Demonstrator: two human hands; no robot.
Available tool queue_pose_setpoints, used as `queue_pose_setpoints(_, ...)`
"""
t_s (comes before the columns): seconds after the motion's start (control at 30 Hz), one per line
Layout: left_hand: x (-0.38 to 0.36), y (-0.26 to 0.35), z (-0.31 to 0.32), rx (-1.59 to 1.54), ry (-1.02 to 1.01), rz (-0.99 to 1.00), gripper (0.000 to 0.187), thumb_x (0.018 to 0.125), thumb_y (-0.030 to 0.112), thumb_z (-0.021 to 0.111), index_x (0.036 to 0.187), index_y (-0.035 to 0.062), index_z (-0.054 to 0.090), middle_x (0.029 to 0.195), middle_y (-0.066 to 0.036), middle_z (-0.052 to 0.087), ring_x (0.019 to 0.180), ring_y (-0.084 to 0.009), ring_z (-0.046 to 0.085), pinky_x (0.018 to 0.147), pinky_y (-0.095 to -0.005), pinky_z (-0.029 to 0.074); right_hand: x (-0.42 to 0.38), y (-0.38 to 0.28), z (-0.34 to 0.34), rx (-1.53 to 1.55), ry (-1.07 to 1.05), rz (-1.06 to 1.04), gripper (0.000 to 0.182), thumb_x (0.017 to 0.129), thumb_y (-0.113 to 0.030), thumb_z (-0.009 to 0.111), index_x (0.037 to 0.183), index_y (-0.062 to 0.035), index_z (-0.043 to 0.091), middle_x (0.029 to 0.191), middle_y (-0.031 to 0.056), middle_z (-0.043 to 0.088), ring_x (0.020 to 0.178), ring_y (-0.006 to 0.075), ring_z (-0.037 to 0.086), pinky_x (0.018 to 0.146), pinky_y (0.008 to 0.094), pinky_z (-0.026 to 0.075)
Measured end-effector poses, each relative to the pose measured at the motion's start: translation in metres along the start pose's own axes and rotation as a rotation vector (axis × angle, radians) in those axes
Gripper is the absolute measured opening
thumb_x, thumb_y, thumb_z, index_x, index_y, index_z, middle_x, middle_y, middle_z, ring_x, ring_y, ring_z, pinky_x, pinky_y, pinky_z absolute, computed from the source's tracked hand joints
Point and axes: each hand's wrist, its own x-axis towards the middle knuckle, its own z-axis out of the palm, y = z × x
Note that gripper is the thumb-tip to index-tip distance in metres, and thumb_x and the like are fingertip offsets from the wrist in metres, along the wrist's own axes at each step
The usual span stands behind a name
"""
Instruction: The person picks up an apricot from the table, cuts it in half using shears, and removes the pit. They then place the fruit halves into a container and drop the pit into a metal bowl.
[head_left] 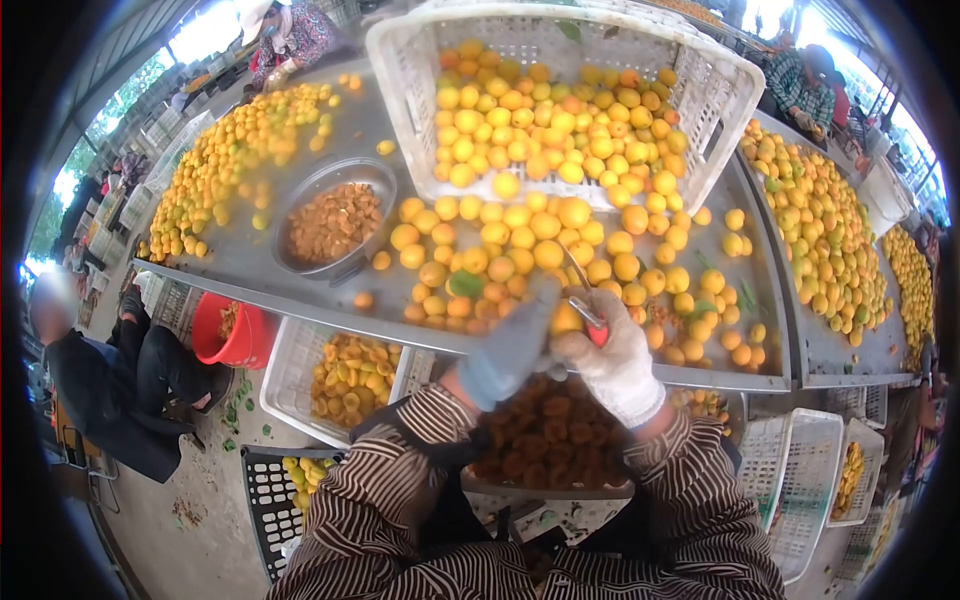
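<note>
My right hand (615, 360), in a white glove, is closed around a small knife (597, 333) with a red handle; its thin blade points up and left. My left hand (510, 345), in a blue-grey glove, is beside it, blurred by motion, its fingers too smeared to read. A yellow-orange fruit (566, 318) shows between the two hands. Loose fruits (545, 225) lie on the metal table (300, 292) just beyond them, spilling from a tipped white crate (400, 110). Below my hands is a container of dark orange pieces (550, 435).
A metal bowl (285, 225) of brown pits stands at the left of the table. Below are a red bucket (265, 335) and a white crate (285, 375) of cut fruit. A person (110, 390) sits at left; others work across the table.
</note>
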Motion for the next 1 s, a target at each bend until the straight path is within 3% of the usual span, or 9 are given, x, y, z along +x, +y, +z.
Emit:
queue_pose_setpoints(0.07,-0.001,-0.024,0.01,0.762,0.38,0.463,0.047,0.105,0.031,0.036,0.134,-0.0051,0.045,0.11,-0.016,0.059,0.092,-0.0254,0.062,0.081,-0.0368,0.053,0.001,0.011,0.002,-0.241,0.159,-0.016,0.048,0.088,-0.017,0.072,0.125,0.0007,0.049,0.091,0.0046,0.061,0.073,0.0081,0.059,0.066,0.0218,0.049)
queue_pose_setpoints(0.17,0.006,-0.034,0.019,0.737,0.541,0.734,0.027,0.101,0.024,0.043,0.108,-0.0009,0.053,0.084,-0.011,0.059,0.071,-0.0214,0.061,0.058,-0.0336,0.05,-0.002,0.011,0.017,0.01,0.22,-0.133,0.045,0.089,-0.017,0.07,0.125,-0.0009,0.05,0.091,0.0046,0.061,0.072,0.0078,0.058,0.063,0.0221,0.049)
queue_pose_setpoints(0.4,0.004,-0.012,0.029,0.844,0.466,0.734,0.026,0.101,0.022,0.044,0.112,-0.0003,0.052,0.098,-0.02,0.059,0.074,-0.0292,0.062,0.063,-0.038,0.049,0.003,0.008,0.022,0.291,0.382,0.011,0.02,0.097,-0.03,0.059,0.096,-0.0105,0.056,0.06,-0.0055,0.047,0.045,0.0076,0.04,0.043,0.0226,0.031)
queue_pose_setpoints(0.47,0.006,-0.008,0.031,0.673,0.426,0.626,0.042,0.105,0.021,0.036,0.135,-0.0074,0.042,0.118,-0.013,0.057,0.095,-0.0156,0.059,0.083,-0.0273,0.049,0.005,0.007,0.016,0.435,0.344,0.027,0.024,0.097,-0.035,0.059,0.094,-0.0112,0.055,0.058,-0.0049,0.046,0.044,0.0081,0.04,0.042,0.0237,0.031)
queue_pose_setpoints(0.63,0.006,-0.003,0.014,0.066,0.192,0.351,0.041,0.105,0.025,0.037,0.131,-0.005,0.044,0.114,-0.01,0.057,0.095,-0.0149,0.06,0.084,-0.0299,0.051,0.0,-0.018,-0.004,0.647,0.133,0.136,0.035,0.097,-0.046,0.055,0.086,-0.0126,0.052,0.052,-0.0037,0.037,0.041,0.0104,0.035,0.04,0.0264,0.029)
queue_pose_setpoints(0.73,0.016,-0.019,-0.002,0.035,0.227,0.492,0.039,0.096,0.008,0.056,0.132,-0.0027,0.043,0.098,-0.008,0.061,0.083,-0.0145,0.061,0.069,-0.0315,0.054,-0.004,-0.013,-0.001,0.511,0.198,0.106,0.028,0.099,-0.034,0.055,0.103,-0.0062,0.058,0.053,-0.0034,0.041,0.041,0.0093,0.036,0.041,0.025,0.03)
queue_pose_setpoints(0.77,0.032,-0.047,-0.028,-0.287,0.17,0.4,0.037,0.096,0.009,0.056,0.129,-0.0027,0.045,0.101,-0.009,0.061,0.087,-0.0158,0.062,0.073,-0.0319,0.054,-0.005,-0.014,0.001,0.357,0.285,0.116,0.028,0.099,-0.03,0.055,0.108,-0.0041,0.059,0.054,-0.0033,0.042,0.041,0.0091,0.036,0.041,0.0248,0.029)
queue_pose_setpoints(0.93,0.013,-0.012,-0.003,-0.824,0.05,0.168,0.035,0.1,0.023,0.052,0.125,-0.0011,0.047,0.122,-0.012,0.057,0.108,-0.0185,0.059,0.09,-0.0358,0.051,-0.009,0.004,0.005,-0.152,0.145,-0.147,0.045,0.084,-0.011,0.073,0.124,0.0016,0.056,0.105,0.0093,0.066,0.094,0.0119,0.06,0.084,0.0239,0.048)
queue_pose_setpoints(1.0,0.0,-0.003,0.006,0.459,0.171,0.579,0.043,0.101,0.034,0.048,0.129,0.0003,0.046,0.126,-0.014,0.056,0.112,-0.022,0.057,0.094,-0.0368,0.05,-0.01,0.002,0.011,-0.636,0.139,-0.238,0.048,0.082,-0.015,0.076,0.124,-0.0006,0.057,0.107,0.0106,0.067,0.098,0.0137,0.062,0.085,0.0262,0.049)
